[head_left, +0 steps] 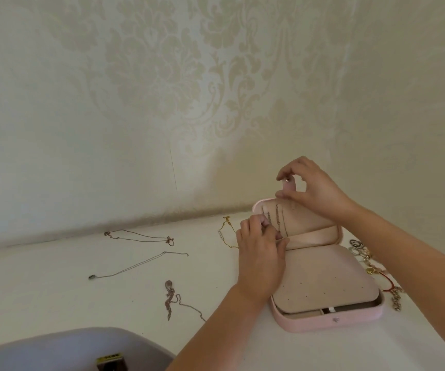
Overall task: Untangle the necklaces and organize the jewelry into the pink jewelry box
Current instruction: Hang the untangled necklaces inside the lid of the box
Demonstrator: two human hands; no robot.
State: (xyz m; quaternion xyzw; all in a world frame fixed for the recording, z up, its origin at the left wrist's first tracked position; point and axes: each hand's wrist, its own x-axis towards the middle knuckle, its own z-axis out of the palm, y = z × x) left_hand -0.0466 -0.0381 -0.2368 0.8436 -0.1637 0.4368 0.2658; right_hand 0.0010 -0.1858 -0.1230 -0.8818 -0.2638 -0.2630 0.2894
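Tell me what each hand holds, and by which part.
Right hand pinches the tab on top of the box lid. Left hand seems to pinch a chain hanging in the lid, near its lower end.

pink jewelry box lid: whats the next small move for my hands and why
Probably fold the pink tab down and snap it over the chains hanging in the lid. The right hand pinches the tab, raised above the lid's top edge, while the left hand holds the chains against the lining, so they look ready to be secured.
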